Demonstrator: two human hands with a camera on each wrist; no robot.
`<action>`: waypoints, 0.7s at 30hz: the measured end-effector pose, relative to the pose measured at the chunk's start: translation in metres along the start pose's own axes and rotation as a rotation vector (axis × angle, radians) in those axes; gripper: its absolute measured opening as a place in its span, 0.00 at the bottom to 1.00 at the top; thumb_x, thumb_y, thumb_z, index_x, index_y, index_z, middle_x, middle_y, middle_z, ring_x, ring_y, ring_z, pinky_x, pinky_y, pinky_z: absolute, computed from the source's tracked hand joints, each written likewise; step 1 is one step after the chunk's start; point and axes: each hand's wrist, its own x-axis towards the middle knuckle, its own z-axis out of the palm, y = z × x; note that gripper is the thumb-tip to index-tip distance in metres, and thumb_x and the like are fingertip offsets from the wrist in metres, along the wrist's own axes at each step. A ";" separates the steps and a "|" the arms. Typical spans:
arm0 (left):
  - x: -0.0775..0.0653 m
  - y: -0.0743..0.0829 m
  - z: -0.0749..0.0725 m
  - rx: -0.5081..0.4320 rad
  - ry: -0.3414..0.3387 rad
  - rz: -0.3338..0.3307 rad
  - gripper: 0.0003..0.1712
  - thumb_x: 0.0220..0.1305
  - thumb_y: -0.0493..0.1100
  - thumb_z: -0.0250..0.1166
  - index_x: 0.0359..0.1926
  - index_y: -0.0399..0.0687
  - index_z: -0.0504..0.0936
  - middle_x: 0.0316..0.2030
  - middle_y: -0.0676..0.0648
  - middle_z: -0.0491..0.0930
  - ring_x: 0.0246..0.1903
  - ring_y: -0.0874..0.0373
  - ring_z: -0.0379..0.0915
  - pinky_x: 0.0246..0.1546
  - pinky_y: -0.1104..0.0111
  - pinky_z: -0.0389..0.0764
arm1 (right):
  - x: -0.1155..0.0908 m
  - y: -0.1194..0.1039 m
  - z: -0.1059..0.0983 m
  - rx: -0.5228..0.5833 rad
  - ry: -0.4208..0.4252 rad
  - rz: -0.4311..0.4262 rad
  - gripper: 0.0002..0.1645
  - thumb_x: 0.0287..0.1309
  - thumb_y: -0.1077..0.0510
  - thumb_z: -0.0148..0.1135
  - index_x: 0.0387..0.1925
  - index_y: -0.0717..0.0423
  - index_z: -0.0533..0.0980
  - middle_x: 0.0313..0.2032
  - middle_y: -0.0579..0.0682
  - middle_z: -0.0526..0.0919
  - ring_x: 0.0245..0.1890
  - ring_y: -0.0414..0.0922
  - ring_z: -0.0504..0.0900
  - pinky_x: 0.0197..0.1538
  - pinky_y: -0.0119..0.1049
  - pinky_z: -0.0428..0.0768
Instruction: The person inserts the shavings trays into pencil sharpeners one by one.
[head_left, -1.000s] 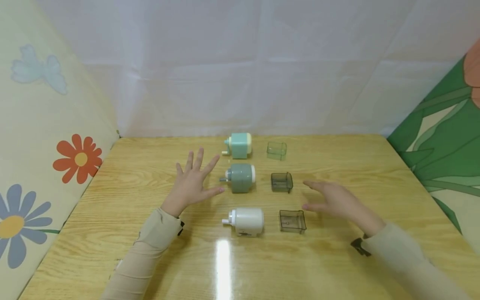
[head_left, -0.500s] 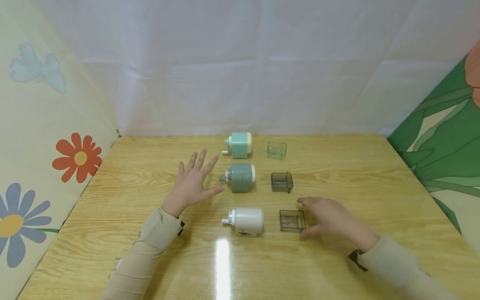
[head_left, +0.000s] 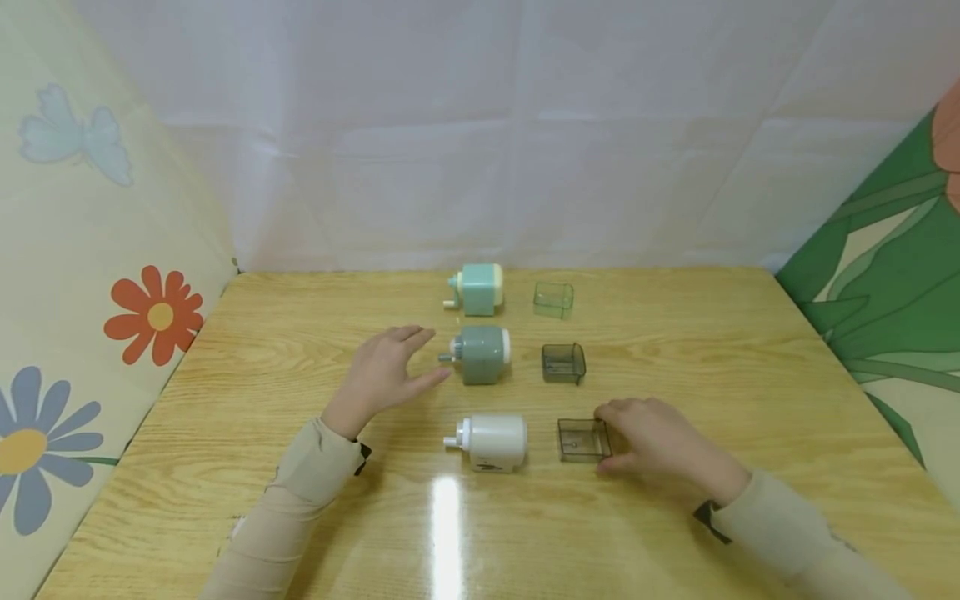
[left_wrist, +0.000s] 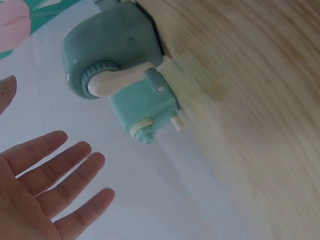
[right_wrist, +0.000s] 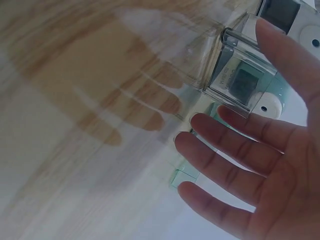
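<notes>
Three crank pencil sharpeners lie in a column in the head view: a mint one point(head_left: 480, 290) farthest back, a grey-green one point(head_left: 483, 355) in the middle and a white one point(head_left: 498, 442) nearest. Right of each lies a see-through shavings drawer. My right hand point(head_left: 660, 442) pinches the nearest smoky drawer point(head_left: 581, 442), thumb and forefinger at its opposite sides; the other fingers point(right_wrist: 225, 175) stretch out in the right wrist view. Left of the grey-green sharpener's crank, my left hand point(head_left: 382, 375) is open and holds nothing.
Behind the nearest drawer lie a dark drawer point(head_left: 563, 364) and a pale green drawer point(head_left: 553, 300). The wooden table point(head_left: 675, 317) meets a white cloth backdrop point(head_left: 510, 150). Panels with printed flowers point(head_left: 161, 317) stand at both sides.
My right hand has come nearer and left, its thumb and forefinger drawing together on the nearest drawer. My left hand's spread fingers have come together and dipped. The sharpeners have stayed put.
</notes>
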 end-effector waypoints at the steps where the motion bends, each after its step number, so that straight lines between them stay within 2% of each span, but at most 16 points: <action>1: 0.000 0.002 0.000 -0.016 0.016 0.013 0.31 0.56 0.58 0.62 0.49 0.36 0.78 0.46 0.38 0.78 0.45 0.45 0.75 0.44 0.56 0.76 | 0.000 0.000 0.000 0.002 -0.001 0.005 0.40 0.37 0.38 0.69 0.45 0.64 0.75 0.41 0.59 0.80 0.37 0.53 0.79 0.43 0.49 0.77; 6: 0.001 0.010 0.000 -0.088 0.084 0.093 0.17 0.57 0.48 0.64 0.38 0.37 0.81 0.34 0.42 0.82 0.33 0.51 0.78 0.34 0.62 0.79 | 0.000 -0.001 0.001 0.019 -0.010 0.025 0.38 0.37 0.40 0.70 0.45 0.64 0.74 0.41 0.58 0.80 0.37 0.53 0.79 0.43 0.49 0.77; 8: 0.001 0.014 0.001 -0.115 0.078 0.122 0.14 0.58 0.46 0.63 0.35 0.38 0.81 0.32 0.43 0.82 0.30 0.54 0.78 0.31 0.65 0.79 | 0.000 -0.001 0.000 0.029 -0.016 0.027 0.38 0.37 0.40 0.70 0.45 0.64 0.74 0.41 0.58 0.80 0.37 0.53 0.79 0.43 0.49 0.77; 11: 0.001 0.020 0.001 -0.165 0.015 0.165 0.13 0.59 0.46 0.62 0.36 0.38 0.80 0.32 0.44 0.81 0.31 0.55 0.77 0.32 0.66 0.78 | 0.000 -0.002 0.000 0.042 -0.022 0.026 0.38 0.37 0.40 0.70 0.45 0.64 0.74 0.41 0.58 0.80 0.37 0.53 0.79 0.42 0.49 0.77; 17: -0.002 0.035 0.003 -0.168 -0.174 0.259 0.26 0.61 0.54 0.58 0.49 0.36 0.75 0.44 0.43 0.78 0.42 0.53 0.75 0.43 0.64 0.77 | 0.000 -0.002 0.000 0.051 -0.029 0.029 0.38 0.38 0.41 0.70 0.45 0.64 0.74 0.41 0.59 0.80 0.37 0.53 0.80 0.42 0.48 0.78; 21: -0.003 0.044 0.005 -0.145 -0.223 0.295 0.30 0.59 0.58 0.59 0.51 0.38 0.75 0.45 0.44 0.77 0.44 0.54 0.73 0.46 0.64 0.75 | 0.001 -0.001 0.000 0.048 -0.025 0.022 0.38 0.38 0.42 0.70 0.45 0.64 0.74 0.40 0.59 0.80 0.36 0.52 0.80 0.41 0.47 0.78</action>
